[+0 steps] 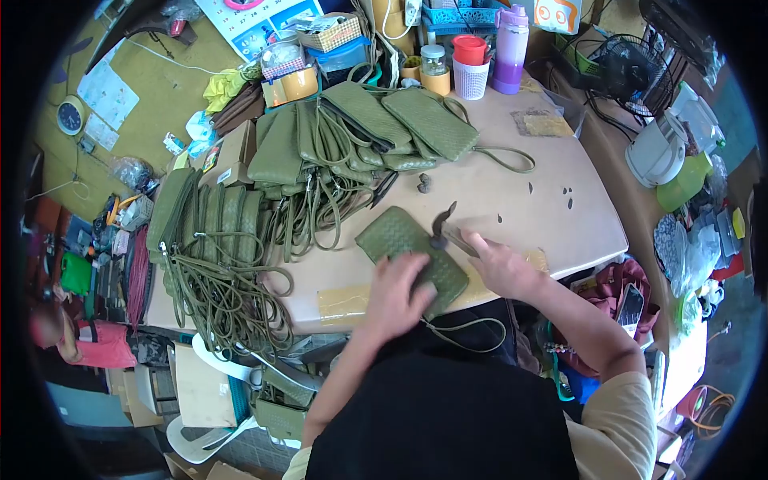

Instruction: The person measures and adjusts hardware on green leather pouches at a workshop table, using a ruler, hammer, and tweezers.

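An olive-green woven pouch (400,240) lies near the front edge of the beige table (552,216). My left hand (396,292) presses flat on the pouch's near end. My right hand (496,264) grips a small dark tool (452,238) at the pouch's right edge, where a strip of green trim (445,216) sticks up. A thin green cord (472,332) hangs from the pouch over the table edge.
Stacks of matching green pouches (360,132) with tangled straps (228,296) fill the table's left and back. Cups, jars and a purple bottle (510,52) stand at the back. A small fan (632,68) and clutter sit to the right. Green scraps (566,194) dot the table.
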